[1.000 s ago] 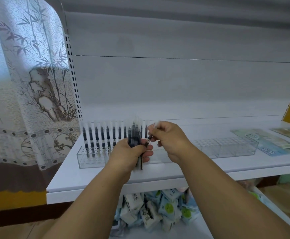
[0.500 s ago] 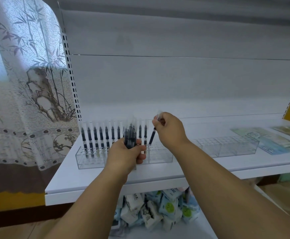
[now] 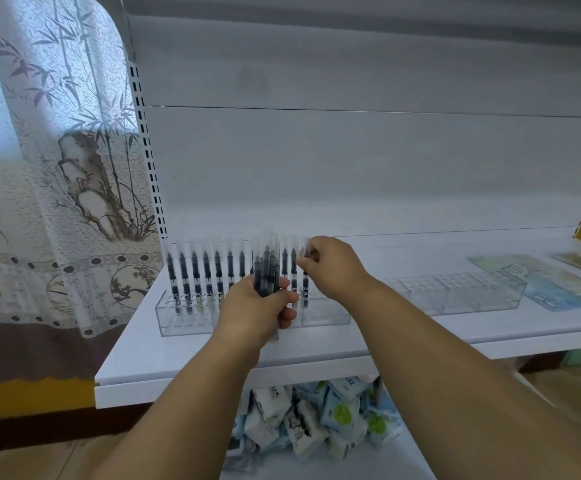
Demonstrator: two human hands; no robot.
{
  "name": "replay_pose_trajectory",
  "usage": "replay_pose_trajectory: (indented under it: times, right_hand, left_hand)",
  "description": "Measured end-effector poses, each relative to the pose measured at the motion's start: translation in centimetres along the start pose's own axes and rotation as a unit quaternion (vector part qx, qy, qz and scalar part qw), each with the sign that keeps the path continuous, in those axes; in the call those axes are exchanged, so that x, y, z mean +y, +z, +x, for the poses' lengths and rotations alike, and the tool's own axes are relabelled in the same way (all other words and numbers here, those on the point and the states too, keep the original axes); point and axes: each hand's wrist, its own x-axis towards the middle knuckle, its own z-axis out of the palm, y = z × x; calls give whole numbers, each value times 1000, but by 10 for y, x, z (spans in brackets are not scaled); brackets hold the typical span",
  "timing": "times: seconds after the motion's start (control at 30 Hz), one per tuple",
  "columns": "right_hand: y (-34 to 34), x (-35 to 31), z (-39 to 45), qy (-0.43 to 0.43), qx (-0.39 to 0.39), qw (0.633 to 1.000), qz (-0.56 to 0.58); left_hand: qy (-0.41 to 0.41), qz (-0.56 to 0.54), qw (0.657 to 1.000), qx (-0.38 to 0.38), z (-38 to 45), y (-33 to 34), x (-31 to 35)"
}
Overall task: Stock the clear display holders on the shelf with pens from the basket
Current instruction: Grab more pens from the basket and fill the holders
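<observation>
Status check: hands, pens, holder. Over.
Left hand grips spare pen bundle. Right hand pinches one pen, upright over left holder. Nothing blocking.

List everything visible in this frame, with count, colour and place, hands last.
Shelf: one, white, centre.
Pen holder: one, clear, left on shelf, back row of upright pens.
Standing pens: about a dozen, dark with clear caps, in that holder.
Empty holders: clear, count unclear, right of the hands.
Printed sheets: a few, green-blue, far right on shelf.
Packets: a pile, white and blue, below shelf.
Curtain: one, bamboo print, left.
Left hand: grips pen bundle.
Right hand: pinches single pen at the holder.
</observation>
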Motion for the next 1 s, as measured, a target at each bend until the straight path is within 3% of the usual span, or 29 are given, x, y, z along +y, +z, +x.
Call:
replay_pose_trajectory:
  times: [0.13, 0.27, 0.3, 0.43, 0.67, 0.73, 0.9, 1.0]
  right_hand:
    - [-3, 3, -4, 26, -22, 999, 19]
    - [-7, -6, -23, 20, 106, 990, 87]
    - [-10, -10, -29, 24, 95, 988, 118]
    - [-15, -18, -41, 63, -79, 965, 240]
    - [-25, -13, -40, 84, -122, 962, 230]
    - [-27, -14, -39, 85, -89, 970, 212]
    - [-37, 0, -25, 89, 137, 967, 194]
    - [-31, 8, -20, 58, 149, 978, 137]
  left_hand:
    - [-4, -11, 1000, -3, 2, 1, 0]
    - [-21, -61, 997, -31, 2, 4, 2]
    - [-23, -70, 996, -41, 2, 5, 2]
    - [-11, -54, 995, -85, 0, 11, 1]
    - [-23, -61, 993, -97, -3, 17, -2]
    - [-31, -70, 993, -93, -3, 19, -3]
    - [-47, -101, 992, -61, 0, 17, -5]
    - [-41, -82, 995, -38, 1, 15, -6]
